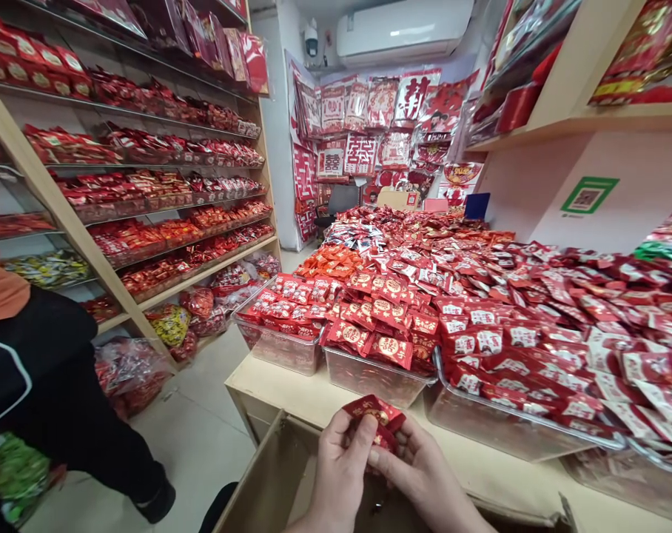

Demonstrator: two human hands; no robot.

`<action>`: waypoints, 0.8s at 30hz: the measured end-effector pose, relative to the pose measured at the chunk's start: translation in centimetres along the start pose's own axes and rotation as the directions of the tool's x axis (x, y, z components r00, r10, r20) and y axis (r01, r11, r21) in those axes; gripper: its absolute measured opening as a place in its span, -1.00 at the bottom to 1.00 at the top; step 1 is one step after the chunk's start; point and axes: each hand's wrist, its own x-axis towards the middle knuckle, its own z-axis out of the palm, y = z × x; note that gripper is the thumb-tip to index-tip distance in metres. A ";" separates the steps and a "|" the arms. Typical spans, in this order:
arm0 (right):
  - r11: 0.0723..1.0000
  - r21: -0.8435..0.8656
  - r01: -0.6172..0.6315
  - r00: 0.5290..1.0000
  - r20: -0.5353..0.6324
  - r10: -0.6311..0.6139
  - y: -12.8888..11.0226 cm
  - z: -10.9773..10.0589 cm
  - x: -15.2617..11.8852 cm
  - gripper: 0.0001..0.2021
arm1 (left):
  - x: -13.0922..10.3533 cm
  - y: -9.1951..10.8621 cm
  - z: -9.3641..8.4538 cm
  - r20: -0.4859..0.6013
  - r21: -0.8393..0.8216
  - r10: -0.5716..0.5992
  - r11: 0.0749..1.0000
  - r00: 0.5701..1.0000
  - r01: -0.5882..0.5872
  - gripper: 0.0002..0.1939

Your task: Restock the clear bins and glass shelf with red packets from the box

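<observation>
Far left: one person (47, 363) in dark trousers, beside a wooden shelving unit (123, 296) stocked with mostly red wrapped goods. Next: one clear left bin (283, 354), filled with small red packages, at the near left corner of the bench (294, 386). Below the bench's front edge: one open carton (258, 477), brown. Over the carton: one left hand (344, 451), thumb on top, gripping red packets (372, 414) (gold print, partly hidden by fingers); one right hand (411, 463), fingers closed about the same packets from the other side. Along the front edge, behind the hands: one clear middle bin (369, 377), heaped; then, rightward, one wider right bin (496, 426), likewise heaped.
</observation>
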 end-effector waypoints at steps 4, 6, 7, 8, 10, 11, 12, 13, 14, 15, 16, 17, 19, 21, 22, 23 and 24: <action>0.999 0.032 0.022 0.999 -0.026 -0.021 -0.4 0.0 0.1 -0.65 | -0.5 0.7 0.7 0.036 -0.215 -0.078 0.973 0.996 0.084 -0.80; 0.999 0.033 0.038 0.999 -0.035 -0.037 -0.7 0.0 0.0 -0.70 | -0.7 1.4 0.8 0.078 -0.283 -0.122 0.949 0.989 0.139 -0.80; 0.999 0.032 0.042 0.998 -0.039 -0.041 -0.9 0.0 0.0 -0.73 | -0.8 1.8 0.8 0.088 -0.300 -0.135 0.941 0.987 0.155 -0.80; 0.998 0.031 0.046 0.998 -0.048 -0.045 -1.1 0.0 -0.1 -0.74 | -0.8 2.3 0.9 0.092 -0.303 -0.140 0.939 0.986 0.161 -0.80; 0.998 0.025 0.052 0.996 -0.075 -0.050 -1.6 0.0 -0.2 -0.74 | -0.5 3.2 1.0 0.085 -0.285 -0.118 0.949 0.989 0.138 -0.81; 0.998 0.019 0.052 0.994 -0.093 -0.050 -1.8 -0.1 -0.3 -0.74 | -0.3 3.7 1.1 0.074 -0.270 -0.089 0.957 0.993 0.106 -0.81; 0.998 0.013 0.055 0.992 -0.116 -0.053 -2.0 -0.3 -0.4 -0.73 | 0.1 4.3 1.1 0.056 -0.255 -0.050 0.965 0.997 0.063 -0.82; 0.998 0.006 0.061 0.988 -0.141 -0.059 -2.2 -0.5 -0.5 -0.73 | 0.5 4.8 1.1 0.034 -0.237 -0.008 0.971 0.999 0.016 -0.83; 0.998 -0.002 0.070 0.984 -0.166 -0.069 -2.4 -0.8 -0.6 -0.73 | 1.0 5.3 1.0 0.014 -0.215 0.035 0.976 0.999 -0.031 -0.84; 0.997 -0.012 0.081 0.978 -0.190 -0.082 -2.6 -1.1 -0.6 -0.73 | 1.4 5.8 0.9 -0.002 -0.188 0.075 0.979 0.997 -0.074 -0.85; 0.995 -0.024 0.095 0.973 -0.208 -0.098 -2.8 -1.4 -0.7 -0.74 | 1.8 6.3 0.8 -0.008 -0.155 0.109 0.982 0.994 -0.109 -0.85; 0.994 -0.033 0.108 0.970 -0.216 -0.113 -3.0 -1.6 -0.7 -0.76 | 2.2 6.6 0.6 -0.007 -0.117 0.137 0.984 0.990 -0.137 -0.84; 0.993 -0.017 0.120 0.967 -0.223 -0.121 -3.3 -2.0 -0.8 -0.81 | 2.6 7.1 0.4 0.013 -0.028 0.177 0.984 0.984 -0.177 -0.81; 0.990 0.073 0.123 0.966 -0.236 -0.103 -3.7 -2.2 -0.8 -0.85 | 2.8 7.2 0.3 0.042 0.054 0.193 0.979 0.980 -0.196 -0.70; 0.981 0.145 0.126 0.966 -0.241 -0.089 -3.8 -2.2 -0.9 -0.87 | 2.9 7.1 0.3 0.062 0.090 0.193 0.976 0.979 -0.198 -0.64; 0.966 0.222 0.130 0.967 -0.244 -0.074 -4.0 -2.2 -0.9 -0.88 | 2.9 7.0 0.4 0.089 0.123 0.188 0.973 0.978 -0.198 -0.57; 0.947 0.293 0.133 0.969 -0.240 -0.062 -4.1 -2.2 -0.9 -0.88 | 2.8 6.9 0.4 0.120 0.152 0.181 0.968 0.976 -0.198 -0.52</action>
